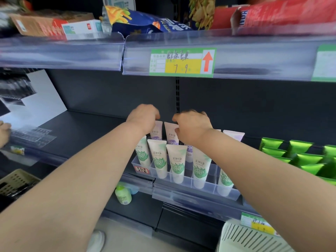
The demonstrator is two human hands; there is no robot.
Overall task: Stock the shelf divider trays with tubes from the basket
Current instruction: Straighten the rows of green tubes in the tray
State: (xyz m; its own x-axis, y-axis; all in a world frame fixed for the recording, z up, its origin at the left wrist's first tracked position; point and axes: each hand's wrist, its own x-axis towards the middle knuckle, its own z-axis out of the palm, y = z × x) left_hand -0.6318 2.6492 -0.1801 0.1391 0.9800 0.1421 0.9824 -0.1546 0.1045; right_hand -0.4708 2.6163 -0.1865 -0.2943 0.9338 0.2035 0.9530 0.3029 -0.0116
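Fingertips hidden; right hand [192, 127] blurred

Green-leaf tubes [177, 163] are standing cap-down in the front row of the clear divider tray [209, 186] at the shelf's front edge. Purple-labelled tubes [157, 130] are standing behind them, crimped ends up. White slotted basket [243, 239] is sitting at lower right, contents not visible.

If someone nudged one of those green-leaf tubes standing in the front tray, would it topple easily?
Probably not far. The green-leaf tube stands cap-down, tall and narrow, so alone it would likely tip. But the clear divider tray walls in its lower part, and neighbouring tubes stand close, so it would likely just lean. Its smooth, soft-looking body may feel light and slightly squashy.
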